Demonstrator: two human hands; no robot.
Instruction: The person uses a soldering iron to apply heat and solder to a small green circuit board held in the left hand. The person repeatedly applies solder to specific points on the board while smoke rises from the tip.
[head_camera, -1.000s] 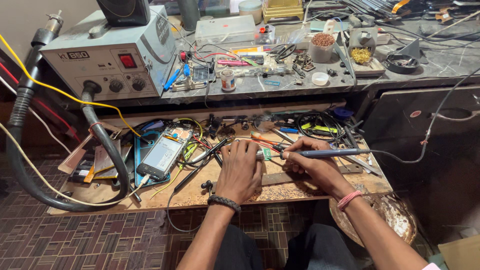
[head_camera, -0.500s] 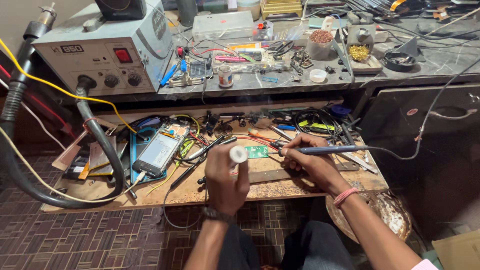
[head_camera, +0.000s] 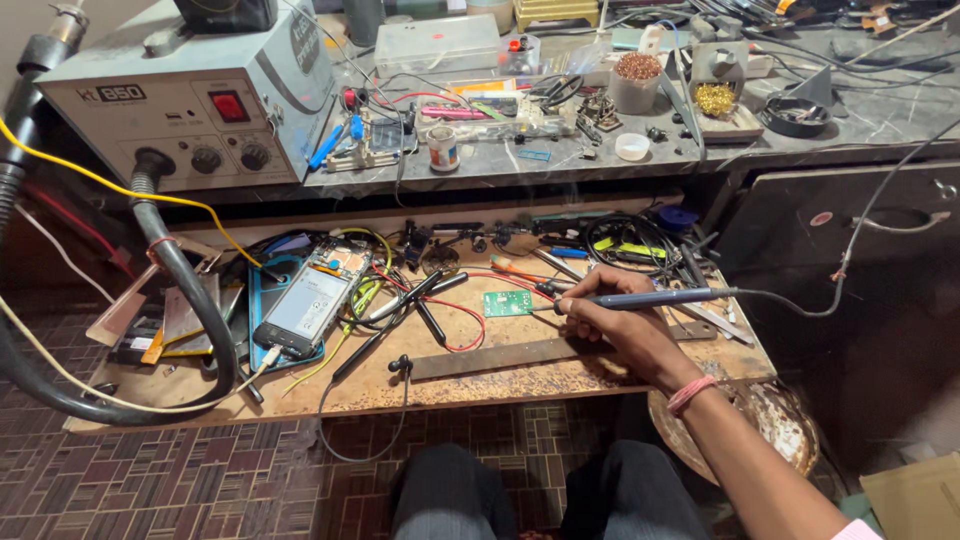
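Right hand (head_camera: 620, 325) closed around blue soldering iron (head_camera: 660, 297), tip close to small green circuit board (head_camera: 508, 303) on wooden shelf (head_camera: 560, 375). Left hand out of view.

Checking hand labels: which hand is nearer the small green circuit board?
Right. The right hand holds the soldering iron just right of the green circuit board, the iron's tip at the board's right edge. The left hand is out of view.
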